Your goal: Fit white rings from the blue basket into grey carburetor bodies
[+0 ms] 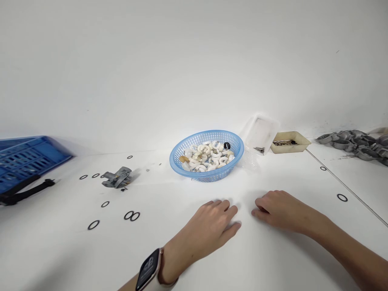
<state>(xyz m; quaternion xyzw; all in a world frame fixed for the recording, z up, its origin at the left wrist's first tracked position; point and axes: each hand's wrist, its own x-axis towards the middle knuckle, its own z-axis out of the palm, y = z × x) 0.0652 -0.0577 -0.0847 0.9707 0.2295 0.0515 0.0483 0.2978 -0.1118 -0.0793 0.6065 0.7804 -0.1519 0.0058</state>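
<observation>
A person's two bare hands rest on a white table (pixel 242 258), seen from head height. The left hand (pixel 216 222), with a watch (pixel 150 266) on its wrist, lies palm down, its fingers loosely curled and its thumb stretched apart, pointing right. The right hand (pixel 274 206) faces it from the other side, fingers bent and relaxed, a gap showing between thumb and forefinger. Nothing shows in either grasp, and the two hands are near each other without touching.

Just beyond them, near the middle of the view, stands a light blue basket (pixel 194 174) with pierced sides. Its mouth opens upward. The rim looks oval, its long axis running roughly left to right with the right end slightly farther away; whether it is truly oval or round seen at a slant, I cannot tell. Inside lie many white curved pieces (pixel 205 148), turned in various directions.

To the basket's right are a whitish tray (pixel 260 133), a cream tray (pixel 287 149) holding small parts, and a heap of grey castings (pixel 345 141). To its left sit a grey metal part (pixel 118 178), several black rings (pixel 131 216) and, at the edge, a blue crate (pixel 33 161).
</observation>
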